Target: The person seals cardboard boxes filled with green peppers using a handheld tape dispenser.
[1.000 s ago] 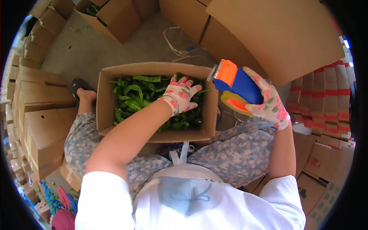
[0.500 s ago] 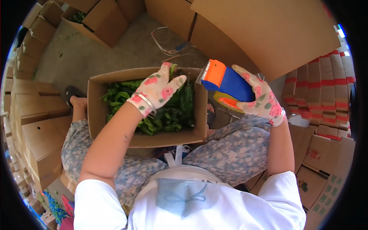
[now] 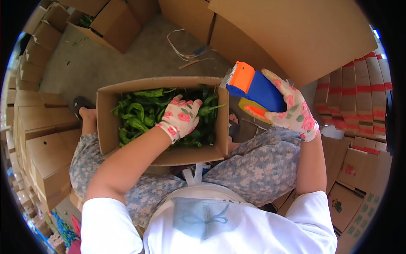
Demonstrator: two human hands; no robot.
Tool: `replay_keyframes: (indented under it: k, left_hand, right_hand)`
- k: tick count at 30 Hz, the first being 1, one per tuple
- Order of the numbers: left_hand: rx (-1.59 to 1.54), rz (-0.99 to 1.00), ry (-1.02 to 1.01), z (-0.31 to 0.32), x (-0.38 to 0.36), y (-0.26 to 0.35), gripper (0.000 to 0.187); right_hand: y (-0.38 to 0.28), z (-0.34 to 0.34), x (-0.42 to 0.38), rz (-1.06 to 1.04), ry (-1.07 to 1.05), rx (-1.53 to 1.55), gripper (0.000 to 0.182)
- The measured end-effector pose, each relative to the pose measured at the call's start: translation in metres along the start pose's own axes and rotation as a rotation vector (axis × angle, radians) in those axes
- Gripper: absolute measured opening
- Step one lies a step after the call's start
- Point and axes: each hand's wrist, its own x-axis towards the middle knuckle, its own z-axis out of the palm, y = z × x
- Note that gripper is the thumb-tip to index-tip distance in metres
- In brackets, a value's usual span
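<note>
Sitting over one open cardboard box (image 3: 108, 122), the person works with two hands, both in white gloves printed with pink flowers. Nearest, the left hand (image 3: 179, 118) lies inside the box, palm down, fingers loosely curled and pressed onto the green peppers (image 3: 139, 112); whether it pinches any single pepper cannot be told. Those peppers are long, glossy, dark green and wrinkled, heaped loose and filling the box almost to its rim, too many to count. All box flaps are folded outward. On the other side, the right hand (image 3: 294, 110) is wrapped tight around one tape dispenser (image 3: 256, 89), held up just beside the box's right wall; its body is blue, its toothed head orange, with a yellow roll beneath. Beside the box, on the concrete floor (image 3: 127, 59), one sandalled foot (image 3: 82, 108) shows. Farther off stand many stacked brown cartons (image 3: 38, 122), and one open carton (image 3: 105, 21) at the top holds more greens.
</note>
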Motion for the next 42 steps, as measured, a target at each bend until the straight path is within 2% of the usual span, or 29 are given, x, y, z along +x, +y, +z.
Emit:
replay_keyframes:
  k: [1, 2, 3, 5, 6, 7, 9, 12, 13, 15, 18, 19, 21, 22, 23, 25, 27, 28, 30, 31, 32, 33, 35, 37, 39, 40, 42]
  left_hand:
    - [0.083, 0.017, 0.002, -0.008, -0.001, 0.001, 0.051]
    - [0.132, -0.018, 0.092, -0.016, -0.007, -0.001, 0.045]
    - [0.121, -0.104, -0.031, -0.036, -0.010, -0.002, 0.052]
    - [0.141, -0.064, 0.101, -0.020, -0.018, -0.020, 0.060]
    - [0.089, -0.011, 0.003, -0.020, -0.015, -0.022, 0.067]
    - [-0.002, 0.107, 0.110, -0.015, -0.013, -0.020, 0.066]
    - [-0.085, 0.337, 0.098, -0.015, -0.003, -0.007, 0.067]
    - [0.039, 0.307, 0.162, 0.007, 0.028, -0.008, 0.067]
    - [0.064, 0.265, 0.206, 0.032, 0.031, -0.025, 0.066]
    - [0.116, 0.074, 0.106, 0.044, 0.029, -0.026, 0.066]
    - [0.079, 0.145, 0.212, 0.051, 0.015, -0.025, 0.055]
    - [0.080, 0.130, 0.209, 0.035, 0.009, -0.025, 0.055]
    - [-0.144, 0.279, 0.155, -0.004, -0.012, -0.036, 0.041]
    - [-0.229, 0.249, 0.121, -0.026, -0.025, -0.041, 0.032]
    - [-0.248, 0.290, 0.143, -0.036, -0.040, -0.053, 0.034]
    - [-0.003, 0.237, -0.222, -0.031, -0.060, -0.060, 0.038]
    - [0.257, 0.255, -0.194, -0.019, -0.082, -0.033, 0.045]
    - [0.181, 0.210, -0.157, 0.010, -0.082, -0.031, 0.053]
    - [0.171, 0.165, -0.138, 0.025, -0.073, -0.021, 0.053]
    - [0.145, 0.133, -0.125, 0.029, -0.067, -0.021, 0.053]
    - [0.032, 0.209, -0.073, 0.030, -0.065, -0.029, 0.053]
    - [0.032, 0.209, -0.076, 0.009, -0.064, -0.036, 0.053]
    - [0.098, 0.140, -0.049, -0.049, -0.066, -0.050, 0.058]
    - [0.322, -0.106, 0.275, -0.046, -0.088, -0.085, 0.066]
    - [0.218, -0.582, -0.106, -0.036, -0.095, -0.106, 0.073]
    - [0.188, -0.620, -0.210, -0.036, -0.092, -0.108, 0.073]
    - [0.195, -0.577, -0.239, -0.049, -0.087, -0.104, 0.072]
  right_hand:
    - [-0.005, -0.004, 0.000, 0.009, -0.020, 0.009, 0.077]
    - [-0.006, -0.006, -0.001, 0.025, -0.041, 0.020, 0.071]
    - [0.000, -0.005, -0.003, 0.037, -0.037, 0.025, 0.071]
    - [0.012, -0.002, -0.005, -0.067, -0.008, 0.074, 0.072]
    - [0.008, -0.003, -0.004, -0.076, -0.009, 0.074, 0.072]
    - [0.004, -0.005, -0.002, -0.031, -0.032, 0.054, 0.072]
    - [0.002, -0.004, -0.001, 0.029, -0.050, 0.036, 0.073]
    - [0.005, 0.001, 0.000, 0.019, -0.001, -0.044, 0.079]
    - [0.006, 0.001, -0.001, 0.047, -0.010, -0.017, 0.079]
    - [0.008, -0.003, 0.001, 0.062, 0.002, 0.010, 0.079]
    - [0.004, -0.003, -0.003, 0.064, -0.046, -0.045, 0.080]
    - [0.003, -0.003, -0.001, 0.084, -0.043, -0.066, 0.080]
    - [0.005, 0.002, -0.002, 0.122, -0.058, -0.067, 0.079]
    - [0.011, 0.002, -0.004, 0.076, -0.044, -0.055, 0.079]
    - [0.012, 0.002, -0.003, 0.024, -0.027, -0.048, 0.078]
    - [0.006, 0.003, -0.003, 0.051, -0.037, -0.056, 0.073]
    - [0.001, 0.003, -0.002, -0.002, -0.036, -0.070, 0.073]
    - [-0.002, 0.003, 0.000, -0.021, -0.030, -0.065, 0.073]
    - [-0.007, 0.001, 0.001, -0.015, -0.049, -0.125, 0.077]
    - [-0.007, -0.002, 0.001, -0.022, -0.041, -0.126, 0.077]
    - [-0.004, -0.004, 0.000, -0.045, -0.037, -0.103, 0.077]
    - [-0.003, -0.005, -0.001, -0.064, -0.036, -0.078, 0.077]
    - [-0.006, -0.002, -0.001, -0.009, -0.017, -0.046, 0.076]
    - [-0.007, 0.001, -0.003, 0.042, 0.000, -0.015, 0.076]
    - [-0.003, 0.004, -0.005, 0.029, 0.028, -0.029, 0.077]
    - [0.000, 0.003, -0.004, 0.022, 0.036, -0.030, 0.077]
    - [0.008, 0.000, -0.002, -0.061, -0.004, -0.086, 0.079]
